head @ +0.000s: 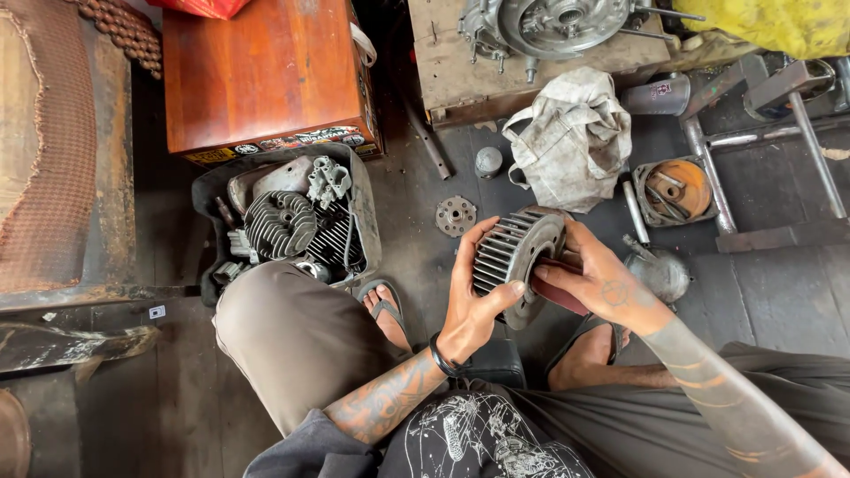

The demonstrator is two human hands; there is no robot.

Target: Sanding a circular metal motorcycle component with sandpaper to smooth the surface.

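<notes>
Your left hand [474, 296] curls its fingers [467, 252] and thumb around the finned grey metal cylinder [516, 255], held near frame centre above your sandalled feet. Your right hand [598, 279] closes on its rim at three o'clock. At eleven o'clock stands a red-brown wooden box [266, 71], small coloured stickers [292, 140] along its lower edge.

Left hand [474, 296] raised in front of the seated body, fingers curled and closed in a grip, thumb pointing right; forearm tattooed, dark band at the wrist. Right hand [598, 279] opposite and close, fingers flexed and gripping, its tattooed forearm entering from lower right.
</notes>
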